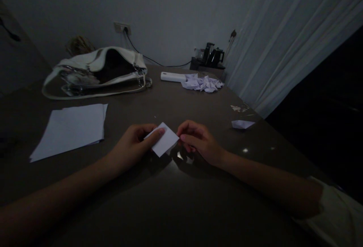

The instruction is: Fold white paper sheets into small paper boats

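Note:
A small folded square of white paper (167, 141) is held above the table, turned so that one corner points right. My left hand (138, 141) grips it from the left, thumb on top and the fingers mostly hidden beneath. At its right corner, my right hand (200, 141) pinches the paper's tip between thumb and forefinger. Off to the right lies a folded paper boat (242, 124), apart from both hands. To the left, a stack of white paper sheets (73, 129) rests flat on the table.
A white handbag (99, 59) with a loose strap stands at the back left. Several folded papers (202, 83) lie heaped beside a white handle (172, 76). Behind them are a black kettle (217, 57) and a cord from the wall socket (121, 27). A pale curtain (272, 46) hangs along the table's right edge.

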`<state>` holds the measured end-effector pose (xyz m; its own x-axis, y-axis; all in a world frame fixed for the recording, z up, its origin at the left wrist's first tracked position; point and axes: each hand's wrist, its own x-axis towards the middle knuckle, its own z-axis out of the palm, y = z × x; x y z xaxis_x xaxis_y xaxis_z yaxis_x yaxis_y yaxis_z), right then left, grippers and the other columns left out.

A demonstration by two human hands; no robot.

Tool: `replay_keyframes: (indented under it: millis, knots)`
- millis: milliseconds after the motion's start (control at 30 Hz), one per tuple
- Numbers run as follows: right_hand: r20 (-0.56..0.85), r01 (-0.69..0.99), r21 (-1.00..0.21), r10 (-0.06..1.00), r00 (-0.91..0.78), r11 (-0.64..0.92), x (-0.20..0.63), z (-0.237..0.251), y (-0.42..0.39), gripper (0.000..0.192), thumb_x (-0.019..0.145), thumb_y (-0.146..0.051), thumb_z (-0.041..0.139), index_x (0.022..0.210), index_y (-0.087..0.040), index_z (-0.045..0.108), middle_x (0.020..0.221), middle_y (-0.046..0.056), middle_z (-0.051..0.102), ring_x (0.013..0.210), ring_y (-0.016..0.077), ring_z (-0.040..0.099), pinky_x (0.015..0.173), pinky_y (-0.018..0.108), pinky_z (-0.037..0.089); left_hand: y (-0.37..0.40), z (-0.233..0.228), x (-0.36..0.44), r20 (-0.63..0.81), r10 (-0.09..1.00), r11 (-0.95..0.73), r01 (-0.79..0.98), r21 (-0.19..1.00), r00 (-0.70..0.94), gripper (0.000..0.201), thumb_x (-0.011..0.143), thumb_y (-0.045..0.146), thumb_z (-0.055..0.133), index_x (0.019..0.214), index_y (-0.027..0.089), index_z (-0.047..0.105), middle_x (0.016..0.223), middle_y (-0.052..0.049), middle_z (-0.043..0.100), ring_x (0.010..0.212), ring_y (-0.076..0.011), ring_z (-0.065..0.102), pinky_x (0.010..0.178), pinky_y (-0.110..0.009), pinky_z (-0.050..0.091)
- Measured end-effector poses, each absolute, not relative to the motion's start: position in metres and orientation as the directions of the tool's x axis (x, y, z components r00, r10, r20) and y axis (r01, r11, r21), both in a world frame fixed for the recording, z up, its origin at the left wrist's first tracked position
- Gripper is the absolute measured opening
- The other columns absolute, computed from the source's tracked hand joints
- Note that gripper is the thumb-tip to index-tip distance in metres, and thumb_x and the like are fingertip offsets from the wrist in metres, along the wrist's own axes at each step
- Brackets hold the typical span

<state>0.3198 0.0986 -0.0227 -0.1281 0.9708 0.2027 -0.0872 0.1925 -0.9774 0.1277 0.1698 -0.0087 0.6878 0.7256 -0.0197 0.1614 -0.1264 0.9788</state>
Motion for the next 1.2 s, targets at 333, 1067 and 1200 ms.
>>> replay_keyframes:
  millis: [333, 1067, 1200]
  knots:
    - [0.282, 0.054, -0.956, 0.953, -0.111, 0.289, 0.319, -0.020, 0.094, 0.019, 0.077, -0.024, 0.070, 0.094, -0.019, 0.063, 0.082, 0.000, 0.064, 0.067, 0.0081, 0.058, 0.055, 0.018, 0.045, 0.172, -0.011, 0.128, -0.100, 0.696, 0.085, 0.057, 0.995, 0.711, 0.031, 0.076, 0.046, 0.069, 0.074, 0.015, 0.067, 0.056, 0.002, 0.061, 0.045, -0.0075, 0.052, 0.040, -0.014, 0.040]
    - [0.756, 0.513, -0.492, 0.637, -0.149, 0.703, 0.312, -0.017, 0.081, 0.007, 0.079, -0.020, 0.071, 0.079, -0.015, 0.066, 0.067, 0.000, 0.063, 0.053, 0.0062, 0.051, 0.046, 0.017, 0.040, 0.169, -0.004, 0.128, -0.105, 0.633, -0.099, 0.215, 0.972, 0.767, 0.039, 0.079, 0.053, 0.059, 0.068, 0.016, 0.063, 0.052, 0.002, 0.058, 0.044, -0.0096, 0.049, 0.037, -0.016, 0.034]
    - [0.748, 0.509, -0.486, 0.640, -0.178, 0.710, 0.313, -0.018, 0.081, 0.006, 0.080, -0.021, 0.069, 0.080, -0.016, 0.066, 0.069, 0.001, 0.064, 0.054, 0.0068, 0.050, 0.047, 0.018, 0.041, 0.169, -0.005, 0.127, -0.094, 0.641, -0.107, 0.210, 0.972, 0.762, 0.039, 0.080, 0.052, 0.059, 0.067, 0.016, 0.063, 0.055, 0.001, 0.058, 0.046, -0.0098, 0.050, 0.038, -0.016, 0.035]
